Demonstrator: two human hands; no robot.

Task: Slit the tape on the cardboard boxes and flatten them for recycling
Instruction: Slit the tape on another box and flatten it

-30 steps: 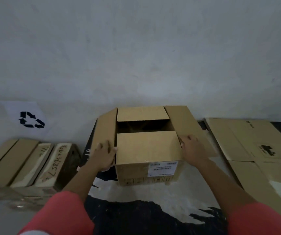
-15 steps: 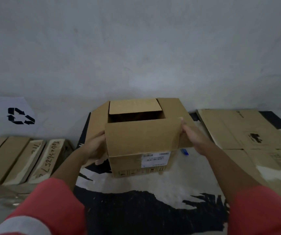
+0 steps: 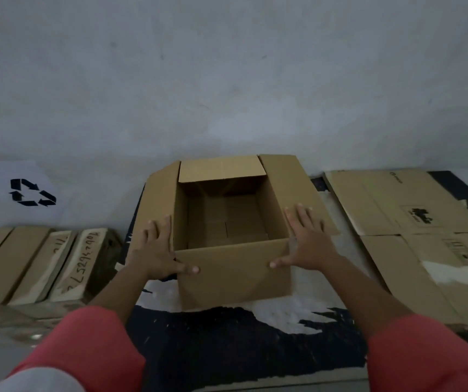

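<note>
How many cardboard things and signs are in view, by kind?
Open box: 1
Flattened cardboard, right: 1, apparently one sheet
Cardboard slabs, left: 4
Recycling sign: 1
Total: 7

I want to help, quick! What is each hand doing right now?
Left hand: open, fingers flat against the left side of the cardboard box.
Right hand: open, fingers flat against its right side.

Open box (image 3: 234,275) stood centre, before the wall (image 3: 227,80), left hand (image 3: 153,250) flat on its left flap, right hand (image 3: 309,241) on its right flap; flattened cardboard (image 3: 413,222) lay right of it, bundled boxes (image 3: 29,264) left, under the recycling sign (image 3: 30,192) on the wall.
</note>
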